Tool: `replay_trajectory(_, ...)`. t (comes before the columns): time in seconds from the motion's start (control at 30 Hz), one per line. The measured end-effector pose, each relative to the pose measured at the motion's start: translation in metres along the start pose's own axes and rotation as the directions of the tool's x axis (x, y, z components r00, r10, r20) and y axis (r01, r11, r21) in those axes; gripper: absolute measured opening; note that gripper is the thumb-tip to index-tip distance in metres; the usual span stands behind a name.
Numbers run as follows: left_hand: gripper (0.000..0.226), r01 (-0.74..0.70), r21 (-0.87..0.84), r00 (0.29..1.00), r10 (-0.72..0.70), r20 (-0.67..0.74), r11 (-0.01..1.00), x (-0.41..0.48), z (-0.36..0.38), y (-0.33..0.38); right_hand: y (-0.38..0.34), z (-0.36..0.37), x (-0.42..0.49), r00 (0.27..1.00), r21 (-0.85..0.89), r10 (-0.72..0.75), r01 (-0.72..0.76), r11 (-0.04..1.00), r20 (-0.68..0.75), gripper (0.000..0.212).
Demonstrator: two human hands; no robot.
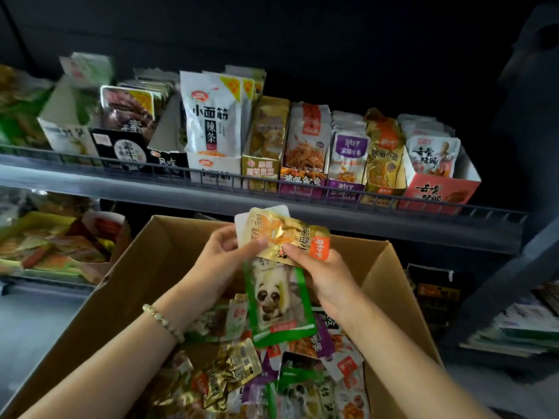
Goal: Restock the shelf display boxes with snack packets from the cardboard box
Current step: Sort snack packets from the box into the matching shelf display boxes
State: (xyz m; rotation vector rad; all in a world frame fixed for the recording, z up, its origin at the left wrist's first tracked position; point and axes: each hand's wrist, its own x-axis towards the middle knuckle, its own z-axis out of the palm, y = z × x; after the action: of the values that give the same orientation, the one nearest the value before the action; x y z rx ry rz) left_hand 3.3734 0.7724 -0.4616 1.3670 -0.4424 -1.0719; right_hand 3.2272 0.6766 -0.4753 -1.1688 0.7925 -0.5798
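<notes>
The gold packet [281,234], held crosswise, is pinched by the left hand [220,255] and right hand [323,270], and its matching gold display box [383,189] is seen up-right, nearer the right hand.

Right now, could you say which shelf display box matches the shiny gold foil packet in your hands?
The gold cardboard display box, second from the right, between the purple box and the pink-red box: same orange brand tab.

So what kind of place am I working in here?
Most likely a shop's snack aisle: a wire-fronted shelf lined with display boxes of packets, and a cardboard box of loose ones below.
</notes>
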Motion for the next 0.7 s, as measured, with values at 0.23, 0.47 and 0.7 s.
replay_trajectory(0.23, 0.034, 0.073, 0.053, 0.972, -0.083, 0.219, 0.996, -0.008, 0.004, -0.016, 0.006, -0.005, 0.0, 1.0, 0.093, 0.019, -0.021, 0.995, 0.022, 0.04)
replay_trajectory(0.47, 0.036, 0.078, -0.036, 0.975, -0.068, 0.21, 0.996, -0.004, 0.003, -0.012, -0.009, -0.019, 0.003, 0.997, 0.11, 0.069, -0.073, 0.991, 0.044, 0.026)
replay_trajectory(0.7, 0.039, 0.22, -0.135, 0.937, -0.171, 0.306, 0.966, -0.012, 0.015, -0.001, -0.015, -0.024, -0.001, 0.977, 0.193, 0.144, -0.173, 0.966, 0.155, 0.032)
